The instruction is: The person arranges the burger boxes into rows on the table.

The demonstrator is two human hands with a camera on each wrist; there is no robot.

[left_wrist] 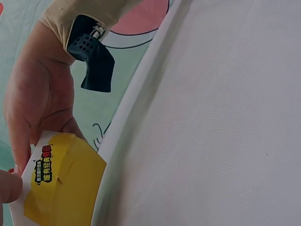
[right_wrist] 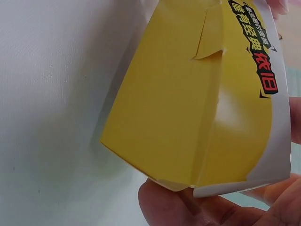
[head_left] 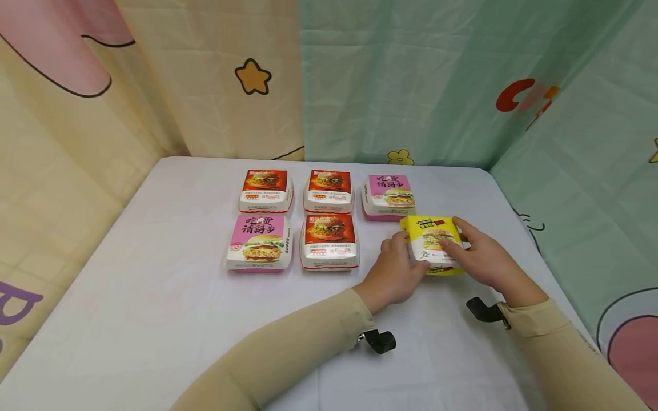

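Observation:
Both hands grip a yellow and white burger box point(head_left: 436, 246) at the right of the white table. My left hand point(head_left: 393, 271) has the box's left side, its thumb at the front corner. From the right side, my right hand point(head_left: 488, 257) holds it with the thumb on the printed top. A side wall of the box point(left_wrist: 70, 183) fills the lower left of the left wrist view, next to the right hand point(left_wrist: 40, 89). In the right wrist view the box point(right_wrist: 188, 103) is close up, tilted, with right-hand fingers point(right_wrist: 171, 205) under its lower edge.
Left of the hands stand several burger boxes in two rows. The back row has two red ones point(head_left: 264, 191) point(head_left: 329, 191) and a pink one point(head_left: 389, 197); the front row has a pink one point(head_left: 260, 242) and a red one point(head_left: 329, 242). Patterned curtains point(head_left: 390, 80) enclose the table point(head_left: 128, 308).

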